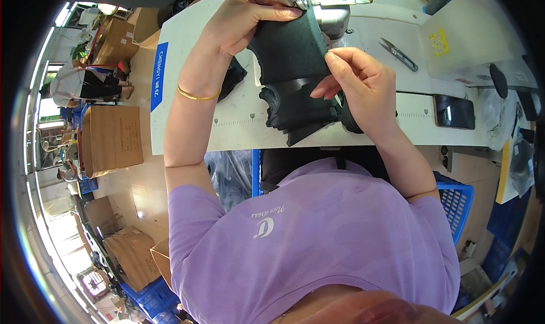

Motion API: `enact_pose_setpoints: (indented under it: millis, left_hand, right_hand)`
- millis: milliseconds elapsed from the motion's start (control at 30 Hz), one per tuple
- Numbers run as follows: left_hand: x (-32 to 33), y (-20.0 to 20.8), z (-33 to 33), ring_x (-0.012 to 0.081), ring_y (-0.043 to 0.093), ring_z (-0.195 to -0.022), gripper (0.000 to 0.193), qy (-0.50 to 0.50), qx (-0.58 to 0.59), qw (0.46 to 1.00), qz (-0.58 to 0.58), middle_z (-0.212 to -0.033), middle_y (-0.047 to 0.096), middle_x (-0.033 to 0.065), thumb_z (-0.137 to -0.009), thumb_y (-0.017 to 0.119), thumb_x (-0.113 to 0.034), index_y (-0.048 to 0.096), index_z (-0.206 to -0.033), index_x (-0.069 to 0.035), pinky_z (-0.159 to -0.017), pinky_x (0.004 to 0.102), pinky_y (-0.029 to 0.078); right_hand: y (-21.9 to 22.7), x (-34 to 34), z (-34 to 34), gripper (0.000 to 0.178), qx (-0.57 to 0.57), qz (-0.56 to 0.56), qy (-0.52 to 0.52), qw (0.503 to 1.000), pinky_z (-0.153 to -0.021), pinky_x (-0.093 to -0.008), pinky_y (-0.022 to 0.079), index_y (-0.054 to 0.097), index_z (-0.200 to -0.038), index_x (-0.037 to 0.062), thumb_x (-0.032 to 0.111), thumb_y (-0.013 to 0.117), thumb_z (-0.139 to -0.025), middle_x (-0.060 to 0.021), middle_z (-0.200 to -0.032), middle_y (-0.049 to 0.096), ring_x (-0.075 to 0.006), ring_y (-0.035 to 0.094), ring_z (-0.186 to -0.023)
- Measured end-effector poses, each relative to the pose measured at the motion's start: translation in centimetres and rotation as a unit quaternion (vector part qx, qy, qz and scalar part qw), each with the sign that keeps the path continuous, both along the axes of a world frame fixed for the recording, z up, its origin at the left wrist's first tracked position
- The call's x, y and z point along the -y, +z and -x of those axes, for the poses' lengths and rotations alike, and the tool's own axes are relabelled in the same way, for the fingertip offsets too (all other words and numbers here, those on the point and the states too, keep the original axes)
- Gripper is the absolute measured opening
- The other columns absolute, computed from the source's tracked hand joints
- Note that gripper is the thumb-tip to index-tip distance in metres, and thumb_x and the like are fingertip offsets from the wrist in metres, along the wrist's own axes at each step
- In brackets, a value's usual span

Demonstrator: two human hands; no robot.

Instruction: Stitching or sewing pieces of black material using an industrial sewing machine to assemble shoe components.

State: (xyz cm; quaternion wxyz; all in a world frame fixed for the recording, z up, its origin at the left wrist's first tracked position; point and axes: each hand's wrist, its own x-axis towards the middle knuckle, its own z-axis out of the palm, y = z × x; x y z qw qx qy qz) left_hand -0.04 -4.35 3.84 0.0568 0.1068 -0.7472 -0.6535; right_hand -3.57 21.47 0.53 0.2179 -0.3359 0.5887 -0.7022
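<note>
A dark green-black piece of fabric (290, 48) lies under the needle end of a sewing machine (332, 18). My left hand (250, 18) is closed on its upper left edge, thumb flat on the cloth close beside the presser foot. At the right edge, the thumb and forefinger of my right hand (360, 77) pinch the fabric, the other fingers loosely curled. Below hangs a stack of more dark fabric pieces (304, 111), folded over toward the table's front edge. Another dark piece (231, 78) lies partly hidden behind my left forearm.
Thread snips (399, 54) and a black phone (454, 111) lie on the white table (238, 134) to the right. A translucent plastic bin (471, 40) stands behind them. Blue baskets (455, 205) and cardboard boxes (112, 139) surround the table. Another person (68, 85) is far off left.
</note>
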Motion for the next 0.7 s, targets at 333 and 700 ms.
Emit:
enact_pose_setpoints:
  millis: [333, 700]
  left_hand:
    - [-0.8, 0.4, 1.3, 0.0208, 0.068, -0.083, 0.022, 0.013, 0.027, 0.991, -0.128, -0.094, 0.071, 0.0116, -0.081, 0.07, 0.005, 0.069, -0.103, 0.001, -0.078, 0.0308, 0.055]
    - [2.1, -1.0, 2.4, 0.0245, 0.067, -0.091, 0.018, 0.065, 0.053, 0.993, -0.083, -0.1, 0.071, 0.0104, -0.084, 0.069, 0.001, 0.069, -0.102, -0.002, -0.081, 0.0337, 0.053]
  right_hand:
    - [0.0, 0.8, 0.3, 0.021, 0.02, 0.021, 0.0, 1.0, -0.057, -0.0225, 0.053, 0.066, -0.1, -0.0048, 0.014, 0.056, -0.099, -0.0077, -0.072, 0.068, -0.0159, 0.071, -0.066]
    - [-0.2, 2.2, 1.0, 0.023, 0.015, 0.035, -0.018, 0.999, -0.059, -0.0217, 0.054, 0.067, -0.097, -0.0039, 0.016, 0.056, -0.098, -0.0069, -0.069, 0.07, -0.011, 0.071, -0.066]
